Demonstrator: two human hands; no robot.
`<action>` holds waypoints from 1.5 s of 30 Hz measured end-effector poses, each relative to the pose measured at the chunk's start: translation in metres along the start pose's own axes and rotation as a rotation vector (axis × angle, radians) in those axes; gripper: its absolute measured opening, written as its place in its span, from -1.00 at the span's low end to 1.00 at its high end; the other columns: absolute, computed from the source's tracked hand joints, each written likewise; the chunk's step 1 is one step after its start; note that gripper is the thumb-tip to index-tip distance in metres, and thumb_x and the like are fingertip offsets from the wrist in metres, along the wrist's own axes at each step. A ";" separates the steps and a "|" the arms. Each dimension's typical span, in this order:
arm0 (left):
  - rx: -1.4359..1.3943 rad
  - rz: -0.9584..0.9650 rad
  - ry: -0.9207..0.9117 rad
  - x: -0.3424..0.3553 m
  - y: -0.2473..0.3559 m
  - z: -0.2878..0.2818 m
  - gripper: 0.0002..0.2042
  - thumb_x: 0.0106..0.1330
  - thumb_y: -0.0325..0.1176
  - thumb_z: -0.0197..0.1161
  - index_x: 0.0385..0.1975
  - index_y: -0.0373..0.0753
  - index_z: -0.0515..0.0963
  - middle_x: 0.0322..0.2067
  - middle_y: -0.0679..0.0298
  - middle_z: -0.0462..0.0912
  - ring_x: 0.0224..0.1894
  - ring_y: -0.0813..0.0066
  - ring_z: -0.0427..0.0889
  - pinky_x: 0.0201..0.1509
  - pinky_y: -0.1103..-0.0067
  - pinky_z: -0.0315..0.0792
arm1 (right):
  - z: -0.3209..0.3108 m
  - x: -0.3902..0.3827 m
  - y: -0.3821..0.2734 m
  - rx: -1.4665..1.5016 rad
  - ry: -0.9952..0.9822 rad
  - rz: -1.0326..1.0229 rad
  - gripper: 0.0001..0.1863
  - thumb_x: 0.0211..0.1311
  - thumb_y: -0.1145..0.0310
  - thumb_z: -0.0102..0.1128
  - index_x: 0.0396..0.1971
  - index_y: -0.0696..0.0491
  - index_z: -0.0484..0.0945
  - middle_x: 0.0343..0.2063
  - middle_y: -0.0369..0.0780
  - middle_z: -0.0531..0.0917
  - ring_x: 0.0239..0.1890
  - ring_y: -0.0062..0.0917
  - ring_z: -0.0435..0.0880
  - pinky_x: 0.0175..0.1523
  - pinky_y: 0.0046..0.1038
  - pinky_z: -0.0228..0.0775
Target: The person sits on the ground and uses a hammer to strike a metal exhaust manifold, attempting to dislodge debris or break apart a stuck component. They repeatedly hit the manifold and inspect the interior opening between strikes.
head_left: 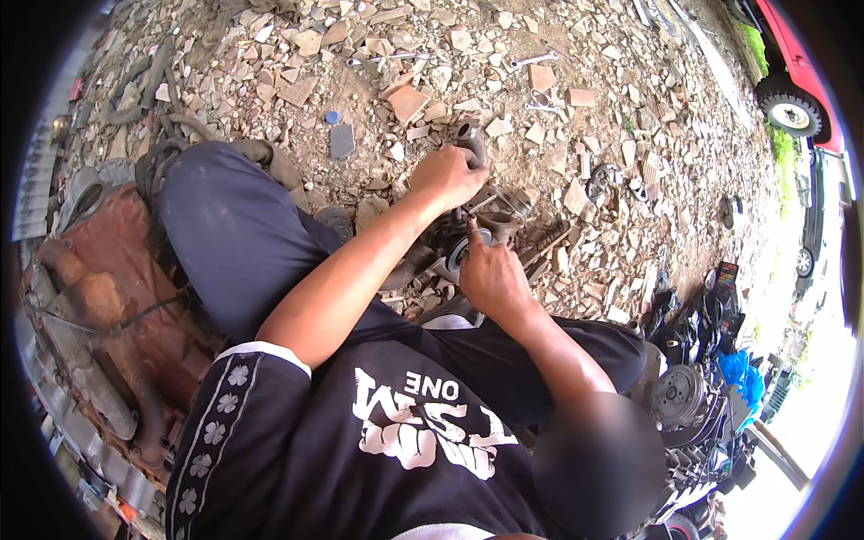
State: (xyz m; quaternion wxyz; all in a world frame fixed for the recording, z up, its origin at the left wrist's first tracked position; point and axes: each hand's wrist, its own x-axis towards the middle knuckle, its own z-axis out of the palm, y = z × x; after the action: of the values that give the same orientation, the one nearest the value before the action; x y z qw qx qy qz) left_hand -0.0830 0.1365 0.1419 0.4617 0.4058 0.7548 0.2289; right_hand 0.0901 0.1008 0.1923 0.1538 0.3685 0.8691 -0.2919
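My left hand (450, 178) is closed round a rusty, curved metal pipe piece (467, 133) whose flanged end sticks out beyond the fingers. Just below it, a dark metal engine part (497, 225) with a round, flared opening sits between my crossed legs. My right hand (495, 277) is on the near side of this part, its index finger stretched forward and touching it. The other right fingers curl at a round, light-rimmed piece (461, 250); what they grip is largely hidden. Whether the pipe piece and the engine part are joined, I cannot tell.
Broken stone and tile cover the ground. Several wrenches (531, 61) lie ahead, beside a grey flat piece (342, 141) and a blue cap (333, 117). Large rusty machine parts (108, 297) stand left; a drum-shaped part (679, 396) and a blue bag (742, 378) are right.
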 end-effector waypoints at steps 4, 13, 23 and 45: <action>-0.034 0.119 0.117 -0.007 0.001 0.012 -0.76 0.29 -0.14 0.38 -0.22 -0.15 0.74 -0.49 0.15 0.75 -0.46 0.32 0.72 -0.30 0.38 0.55 | -0.005 -0.010 0.011 -0.056 -0.025 -0.035 -0.31 0.10 0.52 -0.02 0.26 0.55 0.24 -0.64 0.20 0.60 -0.54 0.07 0.68 -0.33 -0.01 0.55; -0.116 0.172 0.226 -0.015 0.002 0.017 -0.82 0.32 -0.24 0.38 -0.25 -0.21 0.70 -0.48 0.08 0.72 -0.52 0.22 0.68 -0.35 0.35 0.49 | -0.008 -0.014 0.028 0.032 -0.015 -0.075 -0.42 0.36 0.47 -0.01 0.33 0.40 0.22 -0.61 0.15 0.60 -0.50 0.02 0.65 -0.28 -0.03 0.48; -0.052 0.354 0.381 -0.014 -0.019 0.022 -0.84 0.34 -0.25 0.33 -0.31 -0.20 0.71 -0.59 0.11 0.70 -0.60 0.30 0.65 -0.48 0.37 0.50 | 0.001 -0.017 -0.009 -0.190 0.057 0.166 -0.49 0.33 0.47 -0.06 0.26 0.31 0.31 -0.18 0.18 0.63 -0.33 0.07 0.70 -0.20 -0.02 0.59; 1.027 0.767 0.295 -0.016 -0.054 0.040 -0.73 0.20 -0.39 0.11 -0.73 0.01 0.60 -0.71 0.33 0.66 -0.65 0.53 0.62 -0.27 0.46 0.52 | 0.000 -0.003 0.006 -0.121 0.183 0.073 -0.69 0.40 0.35 -0.11 -0.04 0.20 0.50 -0.53 0.13 0.67 -0.40 0.07 0.71 -0.25 0.01 0.55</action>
State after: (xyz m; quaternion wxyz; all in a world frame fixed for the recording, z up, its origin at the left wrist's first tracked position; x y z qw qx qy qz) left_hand -0.0651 0.0916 0.0926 -0.0134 0.7792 0.6253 0.0411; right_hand 0.0960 0.1025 0.1918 0.1063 0.4149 0.8816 -0.1984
